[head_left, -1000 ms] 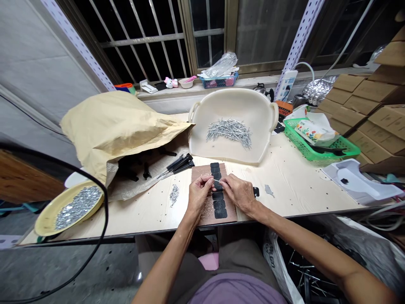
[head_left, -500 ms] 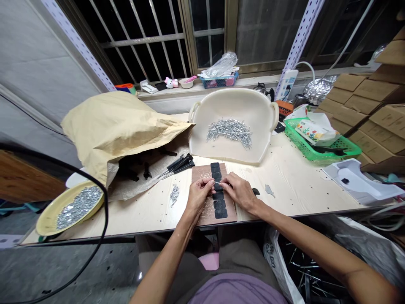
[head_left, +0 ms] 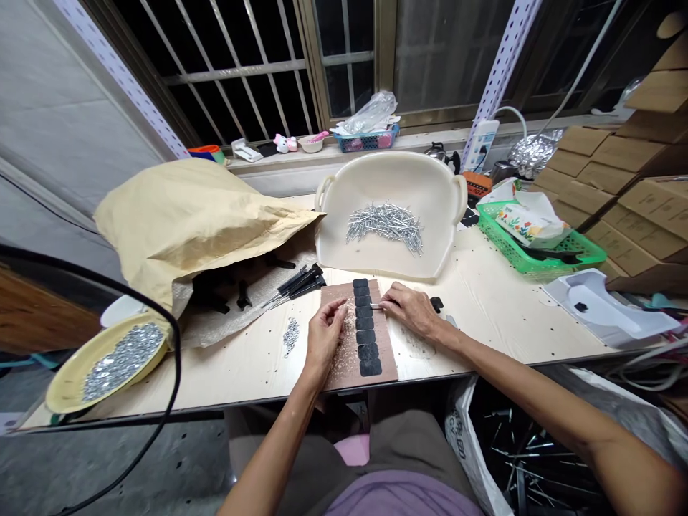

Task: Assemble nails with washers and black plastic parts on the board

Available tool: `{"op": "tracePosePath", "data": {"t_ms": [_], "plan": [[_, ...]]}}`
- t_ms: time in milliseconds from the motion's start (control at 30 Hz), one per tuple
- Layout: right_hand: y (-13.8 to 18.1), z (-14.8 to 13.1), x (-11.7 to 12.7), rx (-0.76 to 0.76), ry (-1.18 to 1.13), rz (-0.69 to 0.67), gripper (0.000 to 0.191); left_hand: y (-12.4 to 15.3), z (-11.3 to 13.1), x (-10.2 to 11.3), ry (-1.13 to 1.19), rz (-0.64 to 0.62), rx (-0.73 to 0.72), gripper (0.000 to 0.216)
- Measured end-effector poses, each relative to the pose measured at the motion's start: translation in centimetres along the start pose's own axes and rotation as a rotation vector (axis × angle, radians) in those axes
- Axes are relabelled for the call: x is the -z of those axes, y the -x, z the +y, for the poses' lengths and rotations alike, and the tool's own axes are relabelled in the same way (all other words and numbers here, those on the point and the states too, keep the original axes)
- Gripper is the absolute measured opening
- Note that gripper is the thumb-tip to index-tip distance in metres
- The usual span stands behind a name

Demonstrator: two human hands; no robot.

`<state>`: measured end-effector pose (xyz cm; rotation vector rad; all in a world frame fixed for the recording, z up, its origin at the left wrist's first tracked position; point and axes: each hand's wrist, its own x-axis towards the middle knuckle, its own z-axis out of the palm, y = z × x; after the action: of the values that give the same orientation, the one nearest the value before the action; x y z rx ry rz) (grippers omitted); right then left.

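Observation:
My right hand point(head_left: 413, 309) pinches a thin silvery metal pin point(head_left: 375, 306), which points left over a column of black rounded pads point(head_left: 365, 335). These pads lie on a brown board point(head_left: 387, 362) sprinkled with pale crumbs. Left of the column, my left hand point(head_left: 324, 335) hovers with thumb and fingertips pressed together; whatever is between them is too small to make out. A little pile of small metal pieces point(head_left: 291, 337) lies left of that hand. Similar pins point(head_left: 385, 226) are heaped in the white basin point(head_left: 438, 247) behind the board.
Black-handled tools point(head_left: 298, 283) lie beside a tan bag point(head_left: 177, 208) that covers dark parts. A yellow dish point(head_left: 64, 387) of metal pieces stands at the left edge. At the right are a green basket point(head_left: 577, 261), a white tray point(head_left: 618, 315) and stacked cartons point(head_left: 645, 208).
My hands, which met over the black pads, have moved apart. The left has gone to the left, and the right now holds the pin to the right. The view has shifted slightly.

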<state>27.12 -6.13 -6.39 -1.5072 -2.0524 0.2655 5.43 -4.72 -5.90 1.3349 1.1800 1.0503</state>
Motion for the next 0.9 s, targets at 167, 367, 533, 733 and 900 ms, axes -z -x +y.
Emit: {"op": "tracePosePath", "data": {"t_ms": [167, 367, 533, 733, 900], "plan": [[-0.9, 1.5, -0.2, 0.067, 0.022, -0.03, 0.024, 0.1, -0.4, 0.1, -0.208, 0.067, -0.098, 0.034], [-1.3, 2.0, -0.4, 0.091, -0.007, -0.041, 0.028, 0.0, -0.7, -0.1, -0.343, 0.059, -0.155, 0.032], [-1.3, 2.0, -0.5, 0.112, 0.017, -0.057, 0.027, -0.1, -0.7, -0.1, -0.399, 0.076, -0.166, 0.033], [-1.5, 2.3, -0.7, 0.136, 0.041, -0.063, 0.028, 0.0, -0.6, -0.1, -0.429, 0.084, -0.186, 0.031], [-1.6, 2.3, -0.5, 0.17, 0.034, -0.069, 0.029, 0.0, -0.7, -0.2, -0.44, 0.083, -0.215, 0.03]]}}
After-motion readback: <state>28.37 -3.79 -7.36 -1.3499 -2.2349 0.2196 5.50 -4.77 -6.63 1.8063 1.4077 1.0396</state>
